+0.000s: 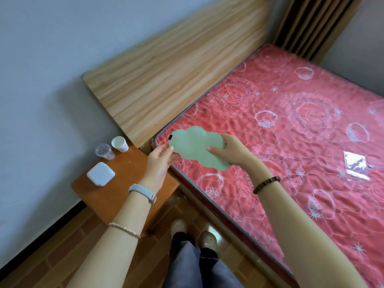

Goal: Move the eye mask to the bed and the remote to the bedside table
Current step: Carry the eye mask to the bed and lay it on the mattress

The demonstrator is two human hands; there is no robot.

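Cups (120,143), white box (101,174) on bedside table (129,161)

- White paper cup (120,144): upright, near the wall (41,80).
- Clear plastic cup (105,151): upright, just left of the paper cup.
- White square box (101,174): rounded corners, lying flat, near the cups.
- Light wooden headboard (176,69): set against the pale wall.
- Silvery foil packet (355,167): flat and crinkled, well apart from the cups.
- Brown slatted panel (311,23): in the far corner.
- Brick-patterned floor (62,256): black skirting (41,231) runs along its edge.
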